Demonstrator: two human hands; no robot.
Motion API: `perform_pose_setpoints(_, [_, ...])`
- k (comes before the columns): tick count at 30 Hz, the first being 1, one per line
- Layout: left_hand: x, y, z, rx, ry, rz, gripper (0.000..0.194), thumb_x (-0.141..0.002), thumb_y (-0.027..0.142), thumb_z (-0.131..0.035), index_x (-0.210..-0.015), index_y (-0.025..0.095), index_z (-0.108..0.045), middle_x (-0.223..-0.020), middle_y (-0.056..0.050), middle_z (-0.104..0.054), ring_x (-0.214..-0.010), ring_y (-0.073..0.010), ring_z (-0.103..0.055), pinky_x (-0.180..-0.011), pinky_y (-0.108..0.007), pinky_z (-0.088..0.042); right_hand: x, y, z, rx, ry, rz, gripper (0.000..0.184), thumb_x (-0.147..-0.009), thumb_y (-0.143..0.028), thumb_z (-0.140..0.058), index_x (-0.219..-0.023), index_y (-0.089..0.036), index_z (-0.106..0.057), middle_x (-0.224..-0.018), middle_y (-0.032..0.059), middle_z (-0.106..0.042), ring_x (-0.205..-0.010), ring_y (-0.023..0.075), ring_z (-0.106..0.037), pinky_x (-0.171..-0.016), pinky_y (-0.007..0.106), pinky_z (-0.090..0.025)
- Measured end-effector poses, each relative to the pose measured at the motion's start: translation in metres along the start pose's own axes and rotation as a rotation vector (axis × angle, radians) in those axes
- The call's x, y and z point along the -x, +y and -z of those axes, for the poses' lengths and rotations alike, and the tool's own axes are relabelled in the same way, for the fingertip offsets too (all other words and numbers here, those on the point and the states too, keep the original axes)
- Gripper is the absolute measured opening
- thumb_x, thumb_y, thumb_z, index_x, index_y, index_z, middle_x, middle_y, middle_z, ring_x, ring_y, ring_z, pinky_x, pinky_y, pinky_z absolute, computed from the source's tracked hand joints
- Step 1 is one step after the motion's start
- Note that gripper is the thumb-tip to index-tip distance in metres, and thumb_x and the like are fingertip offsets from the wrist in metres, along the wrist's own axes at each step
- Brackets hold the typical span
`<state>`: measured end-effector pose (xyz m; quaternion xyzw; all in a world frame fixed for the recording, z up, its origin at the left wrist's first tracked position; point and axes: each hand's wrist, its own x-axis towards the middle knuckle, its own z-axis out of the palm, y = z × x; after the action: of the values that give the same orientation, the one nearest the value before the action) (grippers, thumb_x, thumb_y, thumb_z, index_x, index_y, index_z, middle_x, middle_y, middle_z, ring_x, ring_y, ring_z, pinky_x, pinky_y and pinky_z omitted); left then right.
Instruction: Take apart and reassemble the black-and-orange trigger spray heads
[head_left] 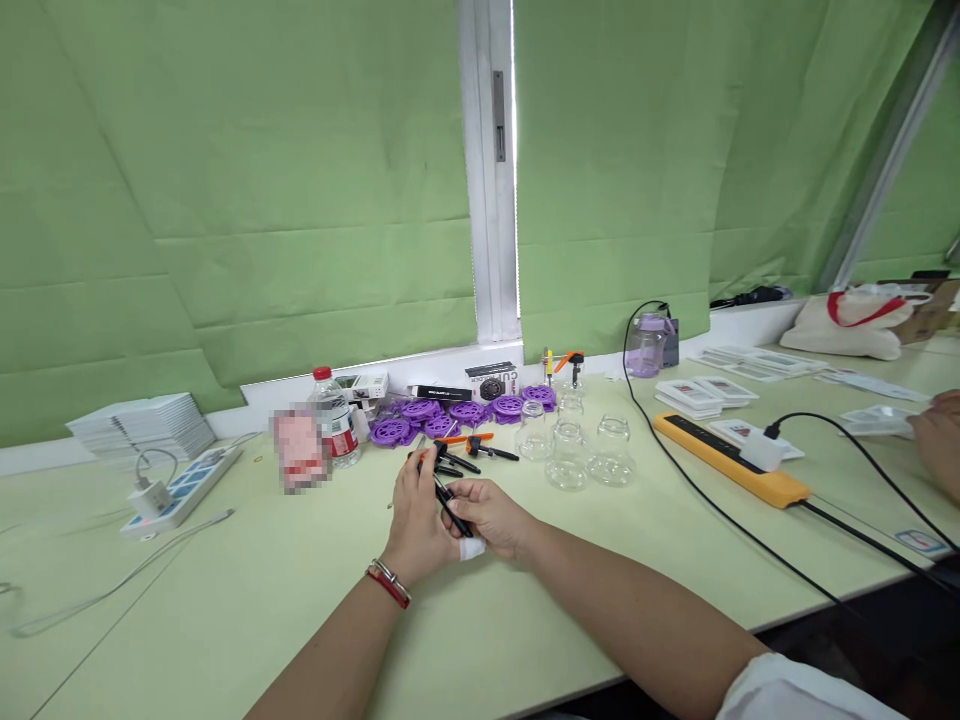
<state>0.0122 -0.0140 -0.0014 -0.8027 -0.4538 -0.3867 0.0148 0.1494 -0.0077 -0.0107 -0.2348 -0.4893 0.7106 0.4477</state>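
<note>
Low over the table, my left hand (414,520) is closed around a slim black rod-like part (453,508). Something white, perhaps tape, wraps the thumb of that hand. Fingers of my right hand (491,515) pinch the same part near its lower end. Just beyond the hands lie several black pieces (465,458) with orange bits, whose kind I cannot make out. An orange-and-black piece (480,447) rests beside them. Behind these is a heap of purple spoked discs (420,420). To the right stand several clear bottle-shaped containers (568,460).
A red-capped water bottle (343,425) stands at left, near a white power strip (184,490) and stacked white sheets (142,425). On the right lie a yellow power strip (727,460), cables and white trays (690,395). Another person's hand (937,440) is at the far right.
</note>
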Motion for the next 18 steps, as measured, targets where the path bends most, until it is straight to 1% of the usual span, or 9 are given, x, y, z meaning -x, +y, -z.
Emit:
perform_pose_setpoints(6, [0.000,0.006,0.000,-0.027,0.037,-0.011,0.107,-0.049,0.039,-0.069,-0.140,0.015,-0.019,-0.132,-0.017,-0.033,-0.123,-0.0363,-0.033,-0.100,-0.051,-0.029,0.000,0.000,0.000,0.012,-0.021,0.016,0.029,-0.068,-0.034,-0.072,-0.084,-0.012,-0.061,-0.060,-0.0001,-0.059,-0.048,0.0070,-0.049,-0.054,0.023,-0.037])
perform_pose_setpoints(11, [-0.001,0.006,0.003,-0.001,0.056,-0.037,0.102,-0.050,0.038,-0.068,-0.138,0.015,-0.023,-0.129,-0.016,-0.038,-0.120,-0.0347,-0.037,-0.099,-0.049,-0.031,-0.001,0.001,0.001,-0.008,-0.037,0.007,0.037,-0.067,-0.036,-0.073,-0.092,-0.013,-0.059,-0.062,0.0001,-0.061,-0.049,0.0078,-0.050,-0.054,0.023,-0.037])
perform_pose_setpoints(14, [-0.002,0.005,0.007,0.055,0.028,-0.024,0.103,-0.049,0.036,-0.069,-0.138,0.017,-0.023,-0.127,-0.014,-0.042,-0.115,-0.0342,-0.043,-0.096,-0.049,-0.035,-0.001,0.002,0.001,-0.011,-0.046,-0.003,0.043,-0.066,-0.038,-0.074,-0.097,-0.013,-0.058,-0.064,0.0011,-0.062,-0.052,0.0085,-0.053,-0.057,0.023,-0.039])
perform_pose_setpoints(18, [-0.004,0.004,0.016,0.140,-0.039,0.038,0.104,-0.048,0.031,-0.072,-0.139,0.019,-0.022,-0.120,-0.012,-0.049,-0.108,-0.0317,-0.049,-0.092,-0.047,-0.039,-0.005,0.001,0.005,0.037,-0.069,-0.015,0.052,-0.065,-0.043,-0.074,-0.105,-0.014,-0.055,-0.069,0.0027,-0.065,-0.057,0.0106,-0.057,-0.059,0.025,-0.042])
